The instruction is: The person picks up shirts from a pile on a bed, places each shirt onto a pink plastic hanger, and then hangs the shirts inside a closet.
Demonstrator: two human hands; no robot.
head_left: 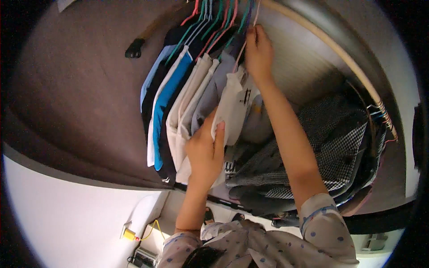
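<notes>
A white shirt with dark printing hangs on a thin pale pink hanger. My right hand is closed around the upper part of that hanger, just under the rod. Lower down, my left hand grips the shirt's left edge, thumb in front and fingers hidden behind the cloth. Pressed close on the left is a row of hung clothes: a grey shirt, cream shirts and a blue and white shirt, on green, pink and blue hangers.
A wooden rod curves across the top of the dark wardrobe. Dark checked jackets hang at the right, near several bunched hangers. A black-tipped stick juts out at upper left. Below is a yellow plug on the white wall.
</notes>
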